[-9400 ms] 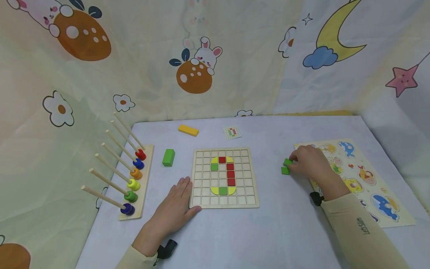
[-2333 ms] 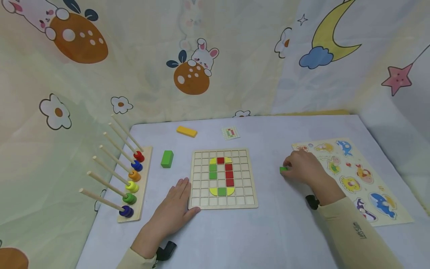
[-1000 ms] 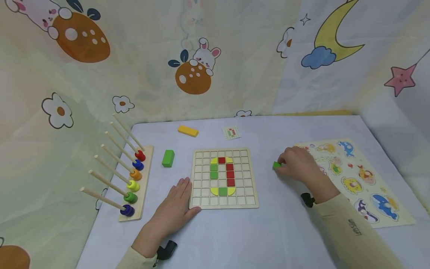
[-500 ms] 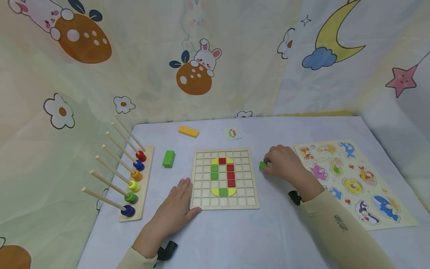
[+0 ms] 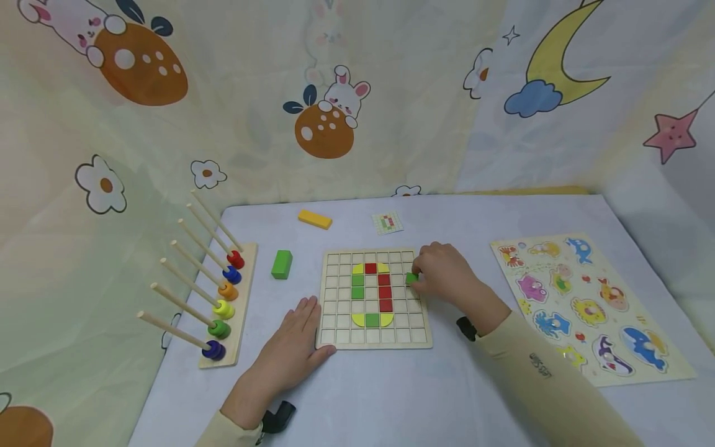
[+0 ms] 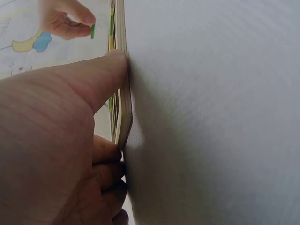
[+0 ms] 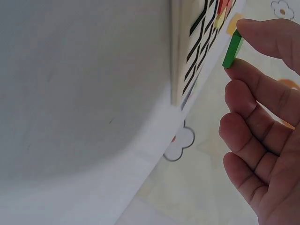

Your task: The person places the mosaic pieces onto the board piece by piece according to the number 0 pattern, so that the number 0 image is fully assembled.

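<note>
A wooden grid board (image 5: 338,335) lies mid-table, bearing red and green square tiles and yellow rounded ones in a ring-like pattern. One cell on the ring's left side, under two green tiles (image 5: 357,292), is bare. My right hand (image 5: 447,273) is over the board's right edge, pinching a green square tile (image 7: 233,50) between thumb and index finger; the right wrist view shows the tile above the board. My left hand (image 5: 290,341) lies flat on the table, its thumb and fingers touching the board's lower left corner and side.
On the left stands a peg rack (image 5: 246,292) with coloured rings. Behind the board are a green block (image 5: 282,264), a yellow block (image 5: 315,219) and a small pattern card (image 5: 388,223). A sea-animal puzzle board (image 5: 603,335) lies at right.
My right hand has picked up the green tile beside the puzzle board and carried it left to the grid board. A second green tile joined the ring's left side earlier. My left hand stays put.
</note>
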Tool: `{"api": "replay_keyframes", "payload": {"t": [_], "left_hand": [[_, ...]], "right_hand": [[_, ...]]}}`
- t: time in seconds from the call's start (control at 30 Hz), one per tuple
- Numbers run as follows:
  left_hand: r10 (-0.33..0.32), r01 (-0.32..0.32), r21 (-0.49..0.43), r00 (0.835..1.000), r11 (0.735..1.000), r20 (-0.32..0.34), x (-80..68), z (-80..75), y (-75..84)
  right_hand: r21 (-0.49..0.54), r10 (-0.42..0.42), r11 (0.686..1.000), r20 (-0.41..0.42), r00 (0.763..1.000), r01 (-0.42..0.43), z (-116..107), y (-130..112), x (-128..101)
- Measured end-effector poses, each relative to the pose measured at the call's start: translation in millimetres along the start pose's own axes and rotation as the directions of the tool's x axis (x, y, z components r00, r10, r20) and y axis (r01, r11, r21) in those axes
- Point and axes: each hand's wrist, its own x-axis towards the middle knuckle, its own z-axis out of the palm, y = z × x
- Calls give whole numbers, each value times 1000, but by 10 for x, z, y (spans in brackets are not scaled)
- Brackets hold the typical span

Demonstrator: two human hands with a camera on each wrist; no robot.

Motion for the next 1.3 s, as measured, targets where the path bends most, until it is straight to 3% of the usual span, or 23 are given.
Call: {"api": "replay_keyframes", "payload": {"t": [0.73,1.07,1.3], "left_hand": [[1,-1,17,1000,1000,-16,8,10,-8],[-4,4,16,1000,1000,-4,8,11,-12],[-2,2,18,1000,1000,-4,14,15,-18]], "right_hand": [[-7,-163,987,42,986,163,66,-682,190],[-30,-209,977,28,978,210,157,-859,230],[-23,-209,977,65,976,210,217,-941,224]]}}
